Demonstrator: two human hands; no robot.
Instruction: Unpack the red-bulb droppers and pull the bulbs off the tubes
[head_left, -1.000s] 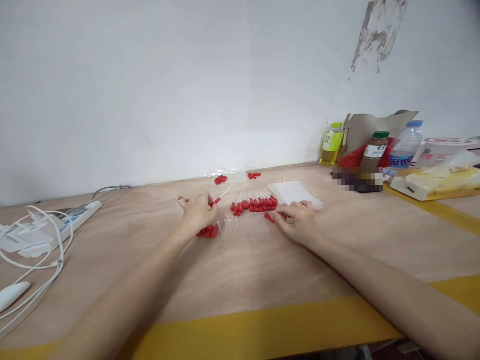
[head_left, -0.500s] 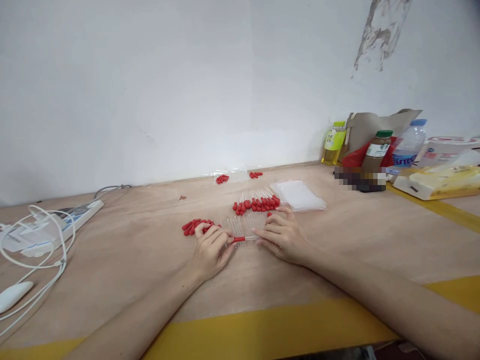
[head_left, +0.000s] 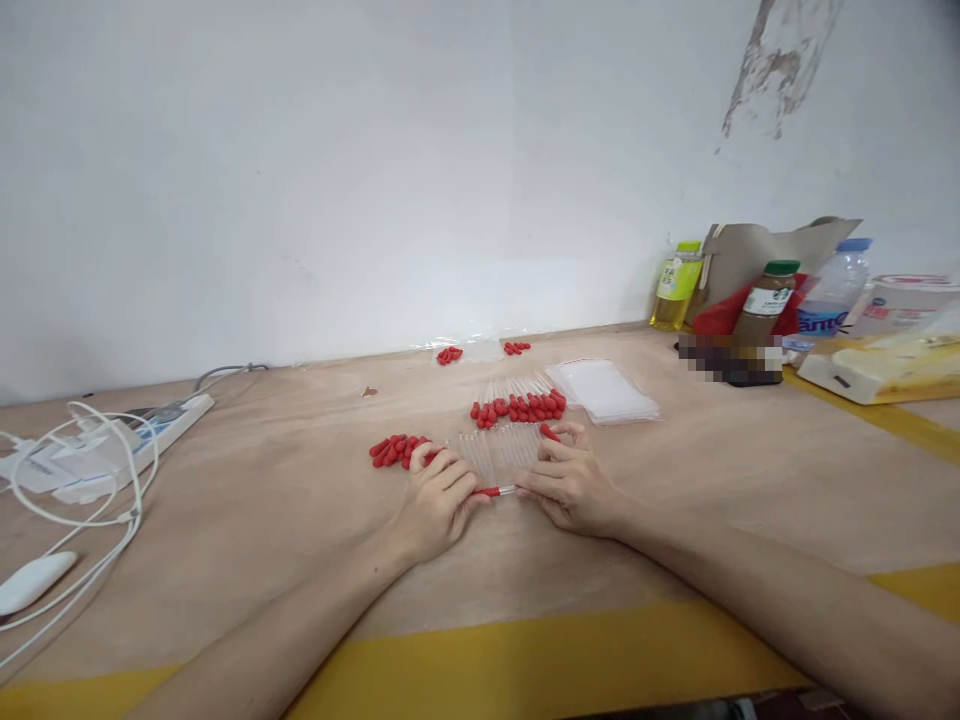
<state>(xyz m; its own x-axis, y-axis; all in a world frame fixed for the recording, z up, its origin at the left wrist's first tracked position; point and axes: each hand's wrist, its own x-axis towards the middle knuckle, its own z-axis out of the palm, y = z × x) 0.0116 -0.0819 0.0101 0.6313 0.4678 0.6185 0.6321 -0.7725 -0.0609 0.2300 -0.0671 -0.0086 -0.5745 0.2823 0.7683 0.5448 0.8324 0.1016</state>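
Note:
My left hand pinches a red rubber bulb lying sideways. From the other side my right hand grips a thin clear tube that meets the bulb, so both hands are on one dropper. Another red bulb sticks out by the right index finger. Beneath and behind the hands lies a row of clear tubes. Loose red bulbs are piled beside my left hand. Farther back rest several droppers with red bulbs fitted, bulb ends toward me.
A stack of clear plastic bags lies right of the droppers. Small bags with red bulbs sit by the wall. Bottles and a tissue pack stand at right; a power strip with white cables lies at left.
Both hands have come slightly nearer to me with the dropper. Less of the tube now shows between bulb and right hand. The view has shifted a little.

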